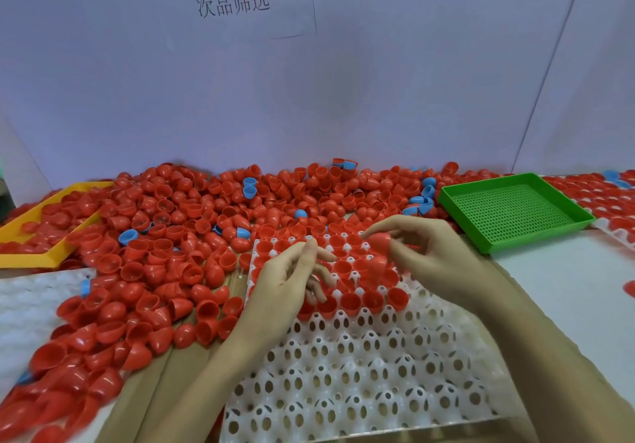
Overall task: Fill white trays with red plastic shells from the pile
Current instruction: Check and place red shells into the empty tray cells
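Hundreds of red shells in a pile [192, 236] spread across the table [567, 291], a few blue shells [249, 187] mixed in. White tray [360, 356] sits front-centre, touching the pile's near edge; far rows hold red shells open side up, near rows bare. Second white tray [24, 308] at left, partly under the pile. Green perforated tray [512, 210] at right, just beside the pile. Yellow tray [41, 233] at far left with red shells in it. Right hand [429, 253] over the tray's far rows, pinching one red shell [379, 241] between thumb and fingers. Left hand [292, 277] above the filled rows, fingers loosely curled, nothing in it. White wall behind carries a sheet with printed characters [233, 3].
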Demonstrator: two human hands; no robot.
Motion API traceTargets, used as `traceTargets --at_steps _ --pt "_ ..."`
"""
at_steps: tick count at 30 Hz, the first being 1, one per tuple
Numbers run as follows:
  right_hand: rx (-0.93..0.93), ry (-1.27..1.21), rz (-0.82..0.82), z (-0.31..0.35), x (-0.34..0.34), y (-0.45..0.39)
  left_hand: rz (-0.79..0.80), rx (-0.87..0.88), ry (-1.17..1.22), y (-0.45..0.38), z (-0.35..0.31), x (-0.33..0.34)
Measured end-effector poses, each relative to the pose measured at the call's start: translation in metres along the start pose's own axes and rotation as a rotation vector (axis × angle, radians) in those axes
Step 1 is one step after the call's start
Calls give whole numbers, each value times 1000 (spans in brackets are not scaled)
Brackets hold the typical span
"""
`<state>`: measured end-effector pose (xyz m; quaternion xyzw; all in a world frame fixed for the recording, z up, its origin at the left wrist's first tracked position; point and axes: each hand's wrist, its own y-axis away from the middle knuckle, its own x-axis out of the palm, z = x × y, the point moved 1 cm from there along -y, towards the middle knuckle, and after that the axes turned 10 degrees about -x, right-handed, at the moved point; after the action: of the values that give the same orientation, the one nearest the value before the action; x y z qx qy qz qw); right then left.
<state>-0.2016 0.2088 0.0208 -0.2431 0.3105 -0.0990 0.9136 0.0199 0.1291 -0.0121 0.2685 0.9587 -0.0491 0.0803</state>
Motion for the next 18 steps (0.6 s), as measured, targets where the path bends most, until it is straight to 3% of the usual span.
traceTargets --at_steps 8,14,18 --pt "202 213 165 -31 -38 11 -78 65 -173 0 3 -4" --pt "226 350 230 -38 -33 12 -175 190 -444 1 4 -2" --pt "207 337 211 -39 -31 13 -142 288 -631 0 8 -2"
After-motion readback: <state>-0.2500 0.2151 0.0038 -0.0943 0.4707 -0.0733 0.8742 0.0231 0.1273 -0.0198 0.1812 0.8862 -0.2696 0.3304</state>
